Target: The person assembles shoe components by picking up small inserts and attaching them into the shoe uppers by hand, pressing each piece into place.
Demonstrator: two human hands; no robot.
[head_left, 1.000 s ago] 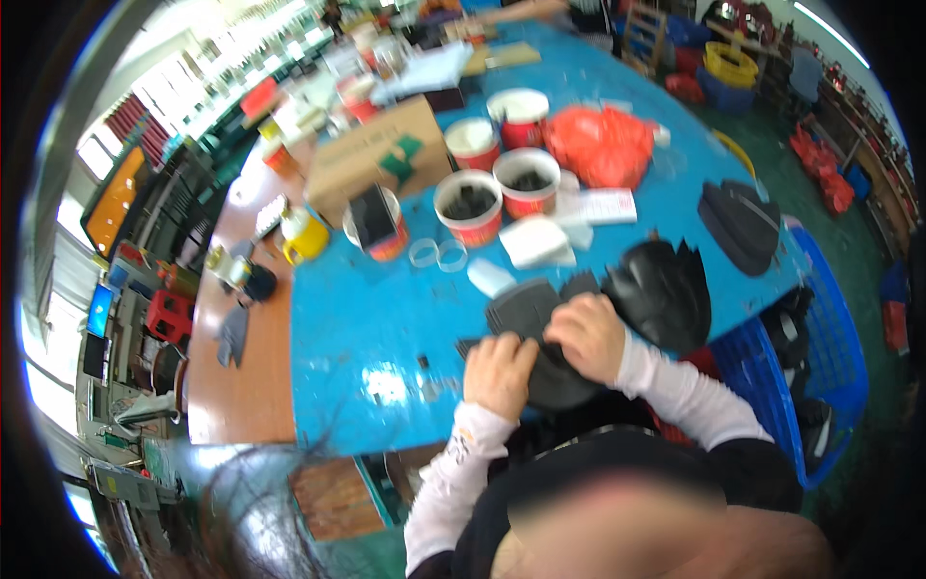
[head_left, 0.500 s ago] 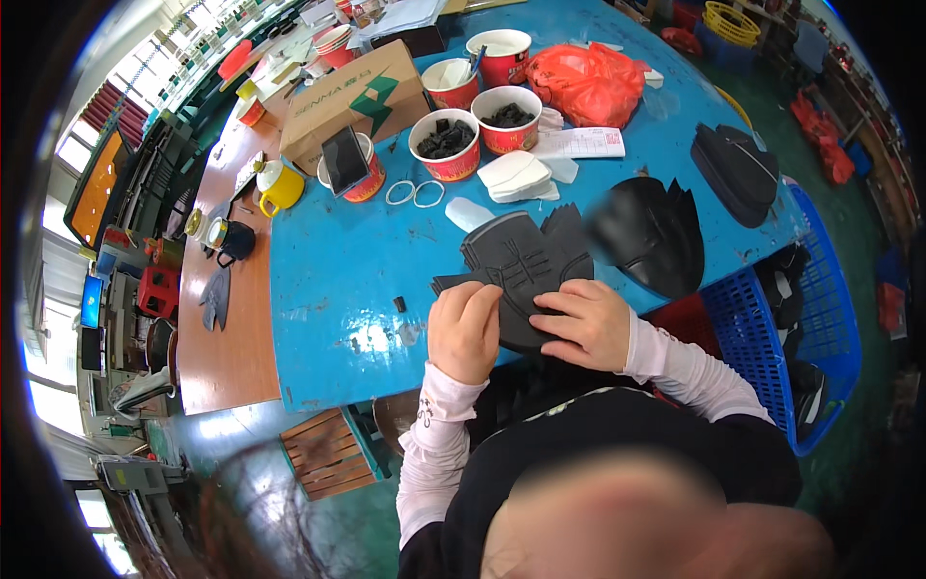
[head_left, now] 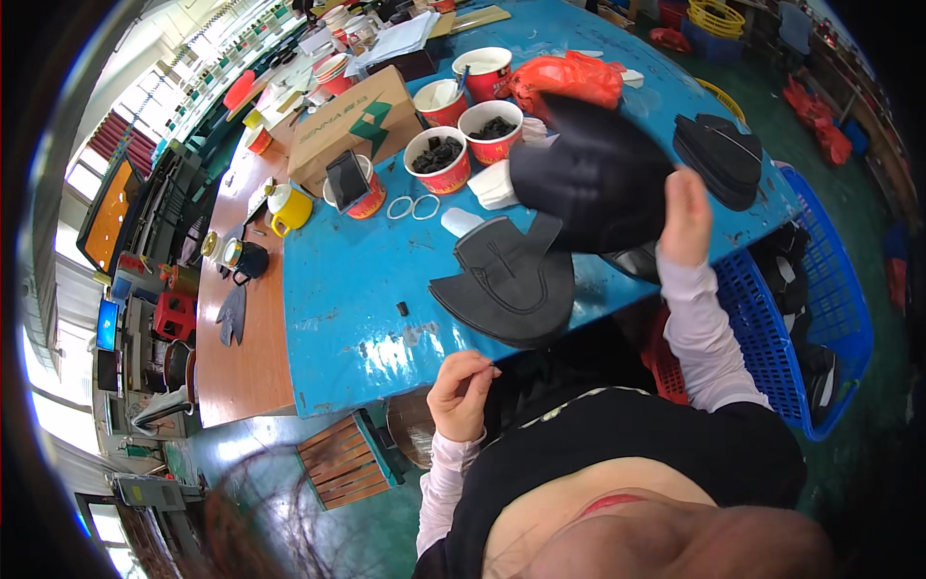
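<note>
My right hand (head_left: 687,217) grips the edge of a black shoe upper piece (head_left: 603,179), raised above the table and blurred by motion. Below it, partly covered, another black piece (head_left: 632,261) lies at the table edge. Dark grey flat shoe upper pieces (head_left: 511,289), with stitched or pressed lines, rest in front of me on the blue table. My left hand (head_left: 458,391) is off the table's near edge with thumb and fingertips pinched together; whether anything tiny is between them cannot be made out.
Red-and-white paper tubs (head_left: 439,159) hold black scraps, beside a cardboard box (head_left: 352,130) and a red plastic bag (head_left: 569,82). More black pieces (head_left: 719,159) lie at the far right. A blue basket (head_left: 834,289) stands right of the table, a wooden stool (head_left: 347,458) lower left.
Both hands were on the grey pieces. My right hand has moved up and right with a black piece; my left has drawn back toward me. The grey pieces left on the table show a different outline.
</note>
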